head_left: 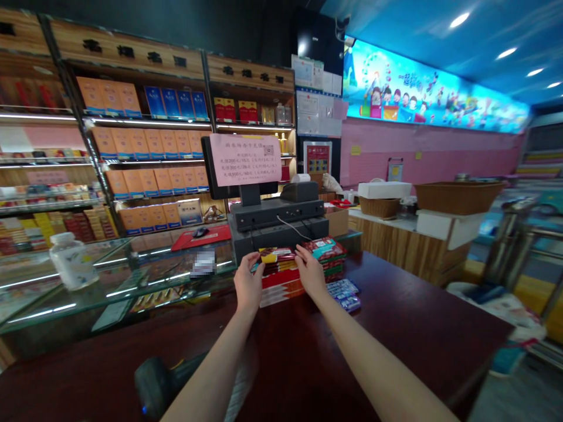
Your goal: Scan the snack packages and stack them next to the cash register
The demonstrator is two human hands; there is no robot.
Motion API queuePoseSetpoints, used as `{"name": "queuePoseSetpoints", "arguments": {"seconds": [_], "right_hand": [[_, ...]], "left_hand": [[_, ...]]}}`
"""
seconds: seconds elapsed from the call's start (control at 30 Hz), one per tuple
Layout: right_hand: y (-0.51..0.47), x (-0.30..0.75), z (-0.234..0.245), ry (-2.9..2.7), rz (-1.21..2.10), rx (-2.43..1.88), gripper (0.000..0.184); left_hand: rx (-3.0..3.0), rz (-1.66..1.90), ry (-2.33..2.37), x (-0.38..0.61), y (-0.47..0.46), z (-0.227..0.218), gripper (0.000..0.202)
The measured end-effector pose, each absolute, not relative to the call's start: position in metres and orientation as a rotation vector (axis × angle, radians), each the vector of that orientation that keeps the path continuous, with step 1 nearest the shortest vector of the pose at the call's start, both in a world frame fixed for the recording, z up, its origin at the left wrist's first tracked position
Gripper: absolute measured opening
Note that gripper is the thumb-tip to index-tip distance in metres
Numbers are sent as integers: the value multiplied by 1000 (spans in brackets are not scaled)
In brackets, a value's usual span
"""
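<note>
My left hand [247,283] and my right hand [310,272] reach out over a dark red counter [396,328] to a stack of flat red packets [280,275]. Each hand grips one end of the top packet [276,254], fingers curled on its edges. A second stack of red and green packets [328,253] stands just right of my right hand. Small blue packets [345,293] lie on the counter below that stack.
Behind the stacks stands a black till [277,220] with a pink notice [245,159] on its screen. A glass case [109,281] with a white jar [73,261] is at the left. Shelves of boxes [145,170] line the back wall. A dark handheld device [160,384] lies near me.
</note>
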State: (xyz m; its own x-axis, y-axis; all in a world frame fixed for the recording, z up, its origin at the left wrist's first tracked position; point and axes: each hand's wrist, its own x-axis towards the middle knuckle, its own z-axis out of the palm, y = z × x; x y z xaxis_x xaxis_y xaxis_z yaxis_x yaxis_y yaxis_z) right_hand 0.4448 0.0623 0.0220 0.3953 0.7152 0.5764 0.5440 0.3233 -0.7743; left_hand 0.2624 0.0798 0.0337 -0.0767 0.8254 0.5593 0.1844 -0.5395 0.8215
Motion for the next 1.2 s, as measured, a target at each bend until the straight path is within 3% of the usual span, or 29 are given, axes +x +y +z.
{"name": "queuePoseSetpoints", "arguments": {"seconds": [1.2], "right_hand": [[69, 447, 13, -1359, 74, -1441, 48]], "left_hand": [[1675, 1680, 1137, 263, 90, 12, 28]]}}
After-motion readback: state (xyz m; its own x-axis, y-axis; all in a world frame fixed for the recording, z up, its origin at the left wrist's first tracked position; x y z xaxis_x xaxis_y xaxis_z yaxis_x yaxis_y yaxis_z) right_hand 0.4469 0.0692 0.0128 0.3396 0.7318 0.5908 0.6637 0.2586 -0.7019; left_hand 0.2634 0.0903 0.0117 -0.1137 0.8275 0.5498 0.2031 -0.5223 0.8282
